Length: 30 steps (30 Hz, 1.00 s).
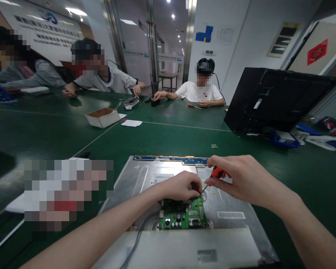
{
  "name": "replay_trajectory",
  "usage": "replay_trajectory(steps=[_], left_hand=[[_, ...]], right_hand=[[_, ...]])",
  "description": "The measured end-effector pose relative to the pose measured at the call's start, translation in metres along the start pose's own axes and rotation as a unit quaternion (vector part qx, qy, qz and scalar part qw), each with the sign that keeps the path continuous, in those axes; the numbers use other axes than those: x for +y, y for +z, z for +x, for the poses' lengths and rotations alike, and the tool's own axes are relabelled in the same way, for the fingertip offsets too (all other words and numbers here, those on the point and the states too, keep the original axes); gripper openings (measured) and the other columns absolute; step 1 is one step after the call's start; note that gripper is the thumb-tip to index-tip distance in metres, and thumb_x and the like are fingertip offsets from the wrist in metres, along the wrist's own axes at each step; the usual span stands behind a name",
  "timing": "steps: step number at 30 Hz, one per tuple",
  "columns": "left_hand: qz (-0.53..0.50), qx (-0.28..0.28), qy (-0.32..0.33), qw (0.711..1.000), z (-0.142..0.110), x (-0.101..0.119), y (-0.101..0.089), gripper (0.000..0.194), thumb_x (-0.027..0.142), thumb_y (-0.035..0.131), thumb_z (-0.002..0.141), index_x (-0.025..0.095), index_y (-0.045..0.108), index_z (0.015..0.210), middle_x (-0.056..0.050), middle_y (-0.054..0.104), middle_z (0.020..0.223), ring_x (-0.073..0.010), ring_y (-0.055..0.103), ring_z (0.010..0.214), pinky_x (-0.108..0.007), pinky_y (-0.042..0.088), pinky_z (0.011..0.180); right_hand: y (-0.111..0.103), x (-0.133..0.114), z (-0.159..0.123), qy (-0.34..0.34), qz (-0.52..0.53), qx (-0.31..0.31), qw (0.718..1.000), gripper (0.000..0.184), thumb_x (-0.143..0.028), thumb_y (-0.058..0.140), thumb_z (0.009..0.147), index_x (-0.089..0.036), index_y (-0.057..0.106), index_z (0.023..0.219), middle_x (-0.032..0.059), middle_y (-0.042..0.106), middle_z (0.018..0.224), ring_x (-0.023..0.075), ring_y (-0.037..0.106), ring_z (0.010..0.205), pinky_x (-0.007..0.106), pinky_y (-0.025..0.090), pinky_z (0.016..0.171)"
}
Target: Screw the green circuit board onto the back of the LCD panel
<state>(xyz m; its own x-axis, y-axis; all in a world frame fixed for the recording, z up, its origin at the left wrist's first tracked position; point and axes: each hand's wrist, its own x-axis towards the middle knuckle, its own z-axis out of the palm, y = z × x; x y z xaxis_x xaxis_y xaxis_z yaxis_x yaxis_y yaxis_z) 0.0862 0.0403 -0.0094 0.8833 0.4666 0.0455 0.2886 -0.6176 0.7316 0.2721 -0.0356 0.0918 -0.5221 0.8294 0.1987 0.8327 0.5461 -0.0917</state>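
Note:
A flat metal display panel (pixel 238 204) lies on the table in front of me, its back facing up. On it sits a green circuit board (pixel 182 216), with a grey cable (pixel 138 239) running off to the left. My right hand (pixel 243 179) grips the orange-and-black handle of a screwdriver (pixel 217 172), whose shaft slants down to the board's far right corner. Close to that tip, my left hand (pixel 184 185) has its fingers closed in a pinch; what they hold, if anything, is hidden. A narrow blue circuit strip (pixel 159 158) runs along the panel's far edge.
A large black monitor housing (pixel 271 101) stands at the right, near a blue tray (pixel 284 139). An open white box (pixel 102 119) and white paper (pixel 131 123) lie farther off on the green table (pixel 168 140). Several people sit across and to the left; a blurred patch covers the near left.

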Motion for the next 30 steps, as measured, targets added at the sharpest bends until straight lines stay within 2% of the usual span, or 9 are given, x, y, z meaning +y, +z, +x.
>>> replay_trajectory(steps=[4, 10, 15, 19, 23, 25, 30], left_hand=[[0.006, 0.001, -0.001, 1.000, 0.0001, -0.0005, 0.0002, 0.011, 0.004, 0.067, 0.073, 0.014, 0.067, 0.078, 0.001, 0.065, 0.073, -0.0131, 0.058, 0.068, -0.021, 0.041, 0.062], [0.006, 0.005, 0.002, 1.000, -0.0001, -0.0012, 0.0009, 0.012, 0.003, 0.067, 0.073, 0.013, 0.067, 0.079, 0.000, 0.066, 0.074, -0.0134, 0.059, 0.069, -0.021, 0.042, 0.064], [0.006, 0.001, 0.003, 1.000, 0.0000, -0.0012, 0.0005, 0.013, 0.003, 0.066, 0.073, 0.013, 0.067, 0.081, 0.000, 0.066, 0.074, -0.0137, 0.059, 0.069, -0.021, 0.042, 0.063], [0.003, 0.004, 0.004, 1.000, -0.0003, -0.0014, 0.0006, 0.013, 0.004, 0.066, 0.073, 0.014, 0.067, 0.080, 0.000, 0.066, 0.076, -0.0141, 0.060, 0.071, -0.022, 0.043, 0.064], [0.002, 0.004, -0.003, 1.000, -0.0009, -0.0009, 0.0005, 0.012, 0.004, 0.066, 0.074, 0.014, 0.067, 0.079, 0.001, 0.065, 0.075, -0.0131, 0.059, 0.068, -0.021, 0.042, 0.062], [0.000, 0.001, -0.003, 1.000, -0.0011, -0.0002, 0.0000, 0.012, 0.004, 0.065, 0.074, 0.014, 0.067, 0.080, 0.000, 0.066, 0.075, -0.0134, 0.059, 0.069, -0.021, 0.042, 0.063], [0.000, -0.001, -0.001, 1.000, -0.0009, 0.0018, -0.0010, 0.012, 0.003, 0.065, 0.074, 0.014, 0.066, 0.079, 0.000, 0.065, 0.075, -0.0138, 0.059, 0.070, -0.021, 0.042, 0.063]], right_hand=[[0.0011, 0.0001, -0.0001, 0.005, -0.007, -0.006, 1.000, 0.007, -0.025, 0.056, 0.089, -0.024, 0.050, 0.093, -0.0036, 0.064, 0.073, 0.0142, 0.057, 0.060, 0.025, 0.027, 0.052], [0.0002, -0.0023, -0.0024, -0.007, 0.017, 0.008, 1.000, 0.024, -0.019, 0.058, 0.080, -0.024, 0.045, 0.100, -0.0034, 0.063, 0.079, 0.0152, 0.059, 0.065, 0.025, 0.031, 0.055], [-0.0002, -0.0002, 0.0004, -0.009, -0.006, 0.009, 1.000, 0.015, -0.034, 0.058, 0.090, -0.024, 0.049, 0.098, -0.0026, 0.066, 0.079, 0.0153, 0.060, 0.065, 0.025, 0.031, 0.054], [-0.0001, -0.0002, 0.0001, -0.003, -0.021, 0.003, 1.000, 0.007, -0.026, 0.056, 0.089, -0.024, 0.050, 0.092, -0.0038, 0.064, 0.073, 0.0145, 0.058, 0.060, 0.026, 0.028, 0.052], [-0.0003, -0.0025, -0.0020, -0.008, 0.006, 0.012, 1.000, 0.023, -0.019, 0.059, 0.080, -0.023, 0.046, 0.099, -0.0032, 0.064, 0.079, 0.0154, 0.058, 0.064, 0.026, 0.030, 0.055], [-0.0003, -0.0028, -0.0025, -0.012, 0.016, 0.011, 1.000, 0.026, -0.022, 0.059, 0.081, -0.023, 0.045, 0.103, -0.0029, 0.064, 0.081, 0.0157, 0.060, 0.066, 0.027, 0.032, 0.056], [0.0003, -0.0005, -0.0012, -0.011, -0.015, 0.007, 1.000, 0.017, -0.035, 0.057, 0.090, -0.024, 0.048, 0.101, -0.0028, 0.067, 0.080, 0.0161, 0.062, 0.066, 0.026, 0.030, 0.053]])
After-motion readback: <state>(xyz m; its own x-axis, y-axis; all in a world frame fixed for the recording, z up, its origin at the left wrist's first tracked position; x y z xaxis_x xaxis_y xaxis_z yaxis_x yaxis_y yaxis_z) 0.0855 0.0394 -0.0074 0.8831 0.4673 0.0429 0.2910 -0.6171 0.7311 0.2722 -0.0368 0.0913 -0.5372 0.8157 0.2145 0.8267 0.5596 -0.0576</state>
